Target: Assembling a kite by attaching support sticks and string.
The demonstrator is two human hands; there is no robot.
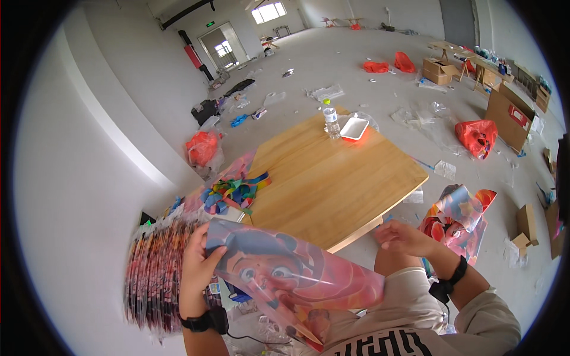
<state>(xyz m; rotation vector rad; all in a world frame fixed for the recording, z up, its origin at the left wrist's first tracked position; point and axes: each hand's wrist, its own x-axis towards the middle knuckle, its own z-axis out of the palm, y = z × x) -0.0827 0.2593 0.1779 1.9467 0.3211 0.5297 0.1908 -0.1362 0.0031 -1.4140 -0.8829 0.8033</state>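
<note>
White walls (89, 148), littered grey concrete floor (332, 53), low wooden table (332, 178), bright windows (268, 12), cardboard boxes (507, 115)
</note>
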